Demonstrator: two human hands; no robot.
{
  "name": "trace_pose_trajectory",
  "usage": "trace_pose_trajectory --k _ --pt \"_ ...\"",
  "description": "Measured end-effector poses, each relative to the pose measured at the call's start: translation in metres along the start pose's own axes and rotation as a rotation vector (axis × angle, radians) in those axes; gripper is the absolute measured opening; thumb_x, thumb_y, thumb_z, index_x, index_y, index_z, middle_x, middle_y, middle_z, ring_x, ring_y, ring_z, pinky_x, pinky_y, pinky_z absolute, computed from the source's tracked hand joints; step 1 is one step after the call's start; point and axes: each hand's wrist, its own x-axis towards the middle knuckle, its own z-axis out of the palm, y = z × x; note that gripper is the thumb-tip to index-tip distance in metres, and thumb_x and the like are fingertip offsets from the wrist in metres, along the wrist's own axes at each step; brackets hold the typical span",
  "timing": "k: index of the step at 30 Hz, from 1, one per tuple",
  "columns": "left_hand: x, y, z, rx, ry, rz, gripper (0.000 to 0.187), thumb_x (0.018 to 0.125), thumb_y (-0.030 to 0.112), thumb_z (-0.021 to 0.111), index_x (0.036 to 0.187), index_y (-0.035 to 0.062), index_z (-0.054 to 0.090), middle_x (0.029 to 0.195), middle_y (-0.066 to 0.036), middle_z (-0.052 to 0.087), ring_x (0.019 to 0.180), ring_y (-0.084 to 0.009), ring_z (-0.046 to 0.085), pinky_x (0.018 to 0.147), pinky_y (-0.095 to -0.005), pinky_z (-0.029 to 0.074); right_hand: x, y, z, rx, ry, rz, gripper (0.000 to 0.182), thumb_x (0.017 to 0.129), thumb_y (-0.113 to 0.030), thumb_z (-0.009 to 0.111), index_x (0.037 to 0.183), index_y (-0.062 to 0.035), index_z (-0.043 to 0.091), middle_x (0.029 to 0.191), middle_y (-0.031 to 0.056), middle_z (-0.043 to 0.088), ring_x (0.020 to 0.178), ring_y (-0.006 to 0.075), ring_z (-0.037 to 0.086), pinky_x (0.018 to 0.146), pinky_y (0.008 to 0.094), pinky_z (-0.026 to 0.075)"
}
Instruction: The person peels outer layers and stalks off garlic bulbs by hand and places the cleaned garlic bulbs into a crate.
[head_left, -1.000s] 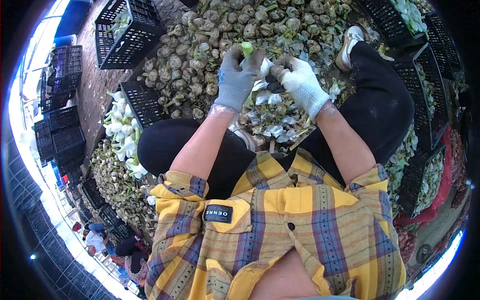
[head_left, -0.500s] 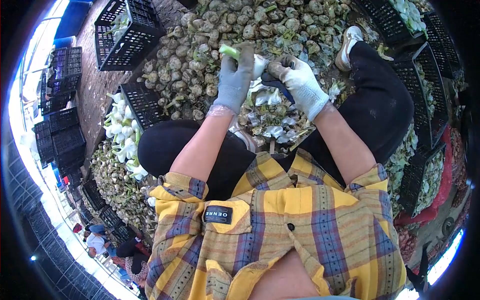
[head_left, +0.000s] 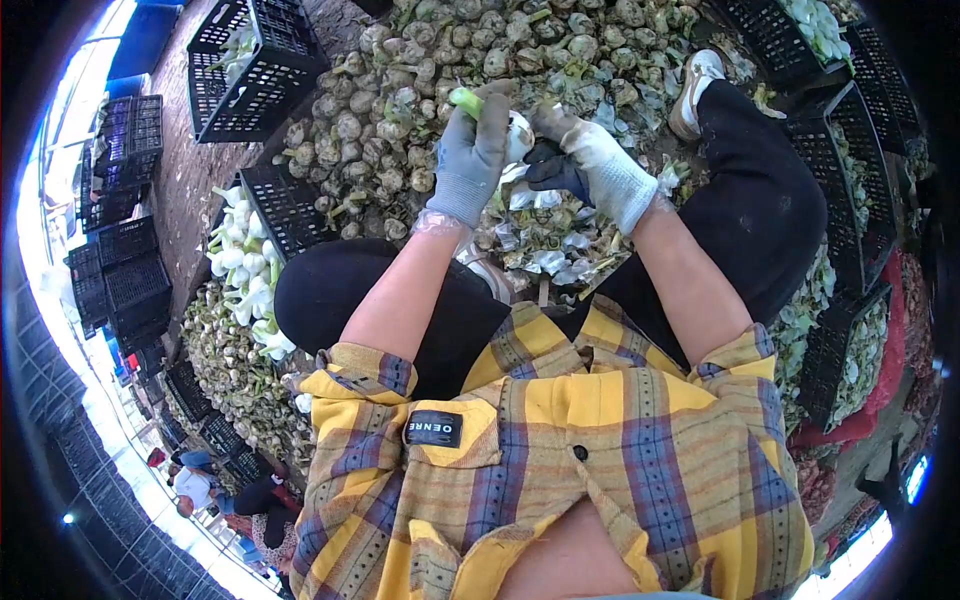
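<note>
My left hand [head_left: 468, 150], in a grey glove soiled at the fingertips, is closed around a garlic bulb [head_left: 519, 138]. Its cut green stem [head_left: 465, 100] sticks out past the thumb side, and the white bulb faces right. Close beside the bulb is my right hand [head_left: 603, 165], in a white glove with brown-stained fingers. Its thumb and forefinger point toward the bulb, while the lower fingers are curled. Something dark [head_left: 556, 172] shows beneath that palm; I cannot tell what it is. Loose peeled skins [head_left: 540, 195] lie below both hands.
A heap of unpeeled garlic [head_left: 400, 130] spreads ahead. Black crates [head_left: 255, 85] stand left and right; cleaned white garlic [head_left: 245, 260] fills one by my left knee. Another garlic pile [head_left: 235, 370] lies left. People [head_left: 200, 485] are in the far lower left.
My right hand has drawn slightly away from the bulb, and more of the dark thing beneath it shows. My left hand keeps the garlic, its stem shifted slightly right.
</note>
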Motion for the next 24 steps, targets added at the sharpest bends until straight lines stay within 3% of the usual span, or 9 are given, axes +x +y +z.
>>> trace_pose_trajectory --k 3,4,7,10,12,15,18,21,24 --pt "0.0 -0.002 0.001 0.025 -0.029 0.071 0.037 0.092 0.036 0.051 0.113 0.0056 0.055 0.094 0.0 0.055 0.077 -0.0054 0.048 0.07 -0.0206 0.042 0.003 0.005 -0.003 -0.02 -0.013 -0.041 0.031 0.085 -0.024 0.063 0.103 -0.0005 0.057 0.083 0.0078 0.063 0.065 0.0162 0.062 0.059 0.0297 0.053" --pt "-0.002 -0.002 0.001 -0.056 -0.041 0.01 0.037 0.091 0.036 0.052 0.113 0.0064 0.055 0.093 0.0 0.055 0.075 -0.0041 0.047 0.067 -0.0194 0.042 0.0 0.003 -0.004 0.001 -0.036 -0.029 0.03 0.084 -0.022 0.064 0.104 0.0001 0.056 0.084 0.009 0.063 0.067 0.017 0.063 0.06 0.03 0.053" --pt "-0.002 -0.002 -0.001 -0.06 -0.011 -0.155 0.04 0.094 0.034 0.048 0.116 0.0014 0.054 0.108 -0.005 0.057 0.093 -0.0093 0.053 0.08 -0.0239 0.044 -0.002 0.001 -0.009 -0.017 -0.097 -0.047 0.03 0.084 -0.019 0.063 0.104 0.002 0.056 0.086 0.0119 0.064 0.072 0.0198 0.066 0.061 0.0309 0.054" --pt "0.003 -0.002 -0.001 -0.009 0.013 -0.07 0.041 0.092 0.034 0.052 0.117 0.0014 0.053 0.103 -0.005 0.058 0.088 -0.0092 0.055 0.076 -0.024 0.046 -0.005 -0.002 -0.004 -0.078 -0.046 -0.067 0.028 0.085 -0.017 0.061 0.105 0.002 0.055 0.086 0.012 0.064 0.071 0.0198 0.065 0.059 0.0308 0.054" --pt "0.002 -0.002 0.005 -0.165 0.087 -0.116 0.034 0.09 0.031 0.056 0.11 0.0036 0.055 0.092 -0.001 0.057 0.079 -0.0072 0.053 0.069 -0.0218 0.045 -0.005 -0.003 -0.003 -0.071 -0.018 -0.039 0.026 0.086 -0.016 0.06 0.105 0.0017 0.056 0.086 0.0122 0.064 0.071 0.0195 0.065 0.058 0.0309 0.054" --pt "0.001 0.002 0.006 -0.224 0.127 -0.161 0.028 0.089 0.026 0.059 0.106 0.0043 0.057 0.089 0.0 0.057 0.078 -0.0071 0.054 0.067 -0.0216 0.046 -0.005 -0.007 -0.001 0.177 -0.064 0.014 0.022 0.086 -0.014 0.057 0.103 0.0005 0.056 0.085 0.0119 0.064 0.069 0.0189 0.065 0.056 0.0309 0.054" --pt "0.001 -0.001 0.004 -0.196 0.128 -0.176 0.027 0.09 0.025 0.058 0.106 0.0037 0.056 0.092 -0.002 0.058 0.079 -0.0082 0.055 0.067 -0.0224 0.047 -0.008 -0.003 0.005 -0.247 0.057 -0.093 0.018 0.086 -0.012 0.056 0.099 0.0001 0.055 0.084 0.0113 0.064 0.069 0.0188 0.065 0.056 0.0314 0.054" --pt "0.005 0.002 0.004 -0.253 0.178 -0.247 0.032 0.092 0.029 0.052 0.108 0.0021 0.055 0.093 -0.006 0.06 0.081 -0.0124 0.058 0.071 -0.0257 0.048 -0.008 -0.003 0.003 -0.193 0.079 -0.094 0.016 0.086 -0.009 0.055 0.098 0.0007 0.053 0.084 0.0127 0.063 0.071 0.0202 0.065 0.057 0.032 0.055" --pt "0.012 0.0 -0.003 -0.406 0.181 -0.356 0.033 0.093 0.029 0.046 0.109 0.0015 0.055 0.095 -0.01 0.062 0.083 -0.0172 0.06 0.074 -0.0299 0.05 0.001 0.003 0.0 0.132 0.256 -0.1 0.016 0.085 -0.006 0.053 0.099 0.0014 0.052 0.085 0.0146 0.062 0.073 0.022 0.065 0.058 0.0323 0.055"
